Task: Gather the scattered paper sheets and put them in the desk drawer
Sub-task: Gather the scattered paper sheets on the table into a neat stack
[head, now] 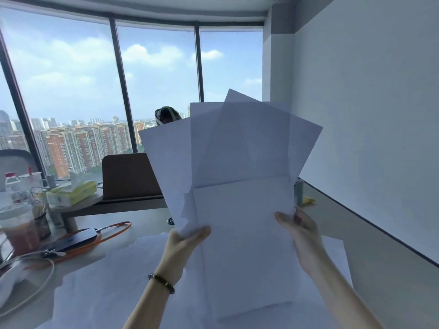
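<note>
Both hands are raised before the desk (142,224): the left hand (183,243) pinches the fanned paper sheets (237,174) at their lower left edge, the right hand (299,231) grips the right edge. More sheets (118,288) are spread beneath the wrists.

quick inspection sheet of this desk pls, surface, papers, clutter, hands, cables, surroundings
surface: pale grey desk; no drawer in view.
job's things: fanned white paper sheets held up in the air; more white sheets lying flat on the desk.
clutter: yellow tissue pack, clear plastic bottle, dark phone, brown board.
grippers: left hand and right hand grip the fan's lower corners.
cables: orange strap; white cable.
surroundings: tall windows, white wall.
</note>
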Available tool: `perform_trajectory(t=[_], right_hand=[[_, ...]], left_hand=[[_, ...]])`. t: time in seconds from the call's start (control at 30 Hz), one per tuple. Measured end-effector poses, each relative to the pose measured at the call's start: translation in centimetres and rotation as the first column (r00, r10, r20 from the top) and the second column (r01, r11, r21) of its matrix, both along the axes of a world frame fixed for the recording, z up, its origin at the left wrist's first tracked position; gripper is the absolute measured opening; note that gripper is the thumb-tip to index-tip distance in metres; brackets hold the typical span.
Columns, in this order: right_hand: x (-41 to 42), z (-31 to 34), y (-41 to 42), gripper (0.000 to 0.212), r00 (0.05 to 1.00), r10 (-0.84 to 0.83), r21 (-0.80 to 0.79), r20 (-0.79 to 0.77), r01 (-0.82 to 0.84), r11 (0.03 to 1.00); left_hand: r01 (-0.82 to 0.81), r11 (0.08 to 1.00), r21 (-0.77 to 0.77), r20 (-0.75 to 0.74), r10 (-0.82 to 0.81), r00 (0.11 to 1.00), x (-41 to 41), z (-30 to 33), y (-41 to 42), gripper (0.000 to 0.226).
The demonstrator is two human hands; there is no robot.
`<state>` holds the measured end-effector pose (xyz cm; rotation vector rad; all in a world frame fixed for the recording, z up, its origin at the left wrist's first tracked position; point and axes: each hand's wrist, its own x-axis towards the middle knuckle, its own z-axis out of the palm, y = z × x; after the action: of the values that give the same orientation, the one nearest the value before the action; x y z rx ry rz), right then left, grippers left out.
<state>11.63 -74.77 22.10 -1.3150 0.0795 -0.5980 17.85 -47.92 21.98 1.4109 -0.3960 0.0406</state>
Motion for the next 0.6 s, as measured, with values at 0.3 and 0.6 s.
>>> perform_trajectory(t=[0.3, 0.6], right_hand=[[1.1, -0.9, 0.1, 0.019, 0.999, -0.041, -0.132, 0.002, 0.041, 0.990], [0.7, 2.4, -0.9, 0.040, 0.996, 0.004, -0.108, 0.091, 0.006, 0.994]], left_hand=[[0.028, 1.000, 0.006, 0.009, -0.028, 1.000, 0.9, -0.1, -0.6, 0.024], [0.098, 0.995, 0.017, 0.054, -0.098, 0.994, 0.9, 3.5, -1.2, 0.026]])
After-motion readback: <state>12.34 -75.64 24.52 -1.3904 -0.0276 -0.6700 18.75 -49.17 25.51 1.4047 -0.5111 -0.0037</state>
